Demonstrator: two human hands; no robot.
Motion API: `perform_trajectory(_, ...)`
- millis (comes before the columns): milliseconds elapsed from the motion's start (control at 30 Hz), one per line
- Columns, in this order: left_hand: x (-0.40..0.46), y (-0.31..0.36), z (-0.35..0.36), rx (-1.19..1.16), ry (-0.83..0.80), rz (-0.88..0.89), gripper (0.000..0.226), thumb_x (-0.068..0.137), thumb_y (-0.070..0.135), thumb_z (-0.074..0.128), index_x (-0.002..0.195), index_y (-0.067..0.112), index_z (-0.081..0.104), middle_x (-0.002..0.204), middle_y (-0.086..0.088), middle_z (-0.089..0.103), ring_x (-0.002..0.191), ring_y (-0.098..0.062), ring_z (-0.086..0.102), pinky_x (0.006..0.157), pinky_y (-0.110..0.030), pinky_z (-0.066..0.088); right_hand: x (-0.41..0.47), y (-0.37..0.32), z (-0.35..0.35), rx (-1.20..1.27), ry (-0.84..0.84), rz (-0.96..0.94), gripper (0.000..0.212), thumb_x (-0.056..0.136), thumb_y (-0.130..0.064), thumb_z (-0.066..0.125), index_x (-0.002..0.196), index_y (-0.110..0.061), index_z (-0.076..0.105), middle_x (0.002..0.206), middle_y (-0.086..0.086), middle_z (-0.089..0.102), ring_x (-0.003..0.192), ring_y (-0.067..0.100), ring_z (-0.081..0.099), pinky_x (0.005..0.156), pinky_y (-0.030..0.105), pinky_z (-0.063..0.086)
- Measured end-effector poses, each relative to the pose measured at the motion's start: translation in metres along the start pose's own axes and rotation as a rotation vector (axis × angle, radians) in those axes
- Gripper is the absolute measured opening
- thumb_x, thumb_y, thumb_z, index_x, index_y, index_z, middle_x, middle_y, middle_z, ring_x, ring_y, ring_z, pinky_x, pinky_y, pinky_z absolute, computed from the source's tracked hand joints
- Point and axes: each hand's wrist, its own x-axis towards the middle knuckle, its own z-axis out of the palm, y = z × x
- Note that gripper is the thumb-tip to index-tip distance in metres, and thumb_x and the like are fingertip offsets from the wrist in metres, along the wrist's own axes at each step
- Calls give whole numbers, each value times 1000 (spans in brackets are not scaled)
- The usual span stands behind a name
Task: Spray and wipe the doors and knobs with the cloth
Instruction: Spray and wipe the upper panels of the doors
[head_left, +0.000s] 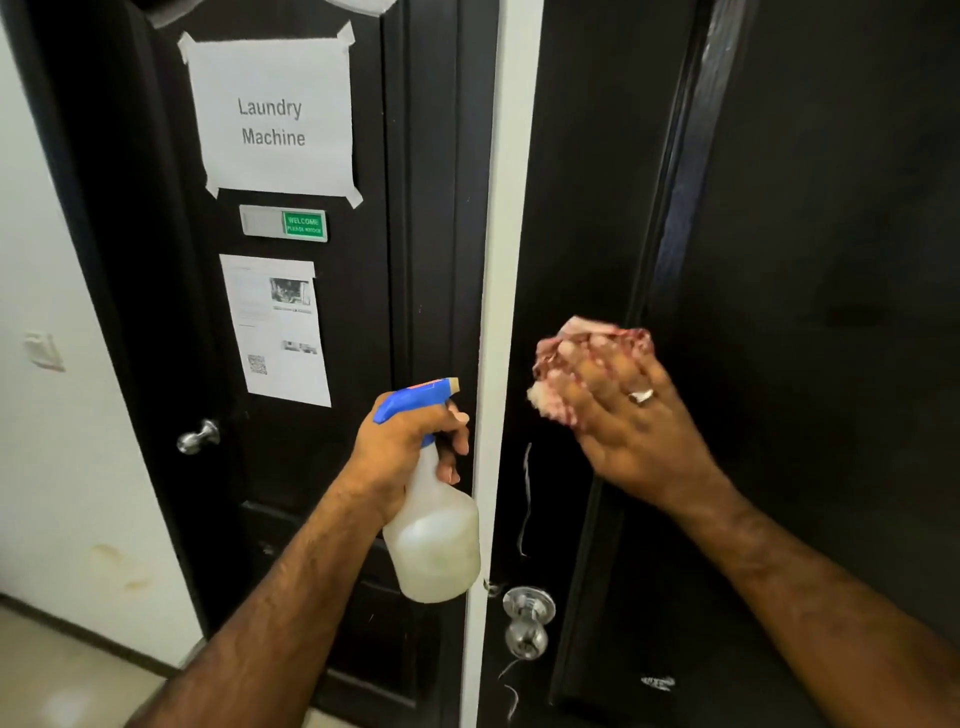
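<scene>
Two doors (291, 415), two knobs (527, 621); left hand (402, 447) grips bottle (436, 540), right hand (631, 415) presses cloth (566, 345).

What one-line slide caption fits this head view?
Right hand presses cloth on dark door; left hand grips spray bottle.

just one head-worn wide-angle cam here, looking forward and slightly down, really close to two black doors (322, 364) with both forearms reaching in from below
</scene>
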Motion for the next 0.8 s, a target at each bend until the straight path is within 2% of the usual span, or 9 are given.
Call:
perform_trajectory(67,-2,-2,-2,8,1,-9,11,89,6,69,79,5,68,73,-22,64,49,-30,51,56,-35,54,32,2,-2,-30,98,157,63,102,-24,59,162,-14,43,171,14,33,159,40,28,124,68,26)
perform_trajectory(167,0,-4,2,-4,15,-22,12,86,7,70,74,8,69,73,-22,63,49,-30,50,56,-35,54,78,-26,8,-31,147,412,63,107,-31,50,167,-19,33,175,10,22,163,37,17,128,64,17)
perform_trajectory(233,3,-7,8,4,19,-20,14,85,9,70,71,10,69,71,-21,63,48,-29,50,57,-36,53,73,-44,19,-16,101,347,62,109,-29,47,167,-17,30,175,12,21,163,38,16,127,66,18)
perform_trajectory(333,5,-9,15,2,-11,-6,13,81,11,69,68,10,69,70,-20,62,46,-29,50,56,-36,51,13,-44,27,19,-49,24,66,104,-26,53,166,-16,34,175,13,24,162,38,19,127,65,20)
perform_trajectory(400,5,-12,18,7,-34,-10,17,87,7,65,70,8,68,70,-20,63,46,-29,50,56,-36,51,-23,-23,15,17,-77,-57,66,100,-26,60,163,-16,41,173,11,29,161,36,24,127,63,24)
perform_trajectory(533,2,-14,22,4,-38,-19,22,91,1,60,72,8,68,70,-21,62,45,-29,49,56,-34,50,-1,9,-6,-20,61,99,62,100,-21,61,160,-14,46,170,13,36,158,38,31,124,64,30)
perform_trajectory(667,-3,-12,25,-1,-30,-26,21,90,2,61,71,9,68,69,-20,62,45,-27,49,55,-34,51,69,-17,3,18,164,394,60,105,-24,52,163,-18,40,173,11,30,161,38,21,126,66,20)
perform_trajectory(733,-2,-14,26,-7,-14,-26,19,89,1,62,72,7,66,69,-20,60,45,-27,48,53,-33,49,65,-33,15,28,95,335,63,104,-22,51,166,-17,35,174,11,25,163,38,16,128,66,14)
perform_trajectory(800,-2,-17,28,-14,-12,-33,18,88,0,60,71,6,65,69,-22,58,44,-27,46,54,-33,47,29,-46,26,62,-19,106,67,102,-20,53,166,-16,34,175,12,23,163,38,14,130,65,10)
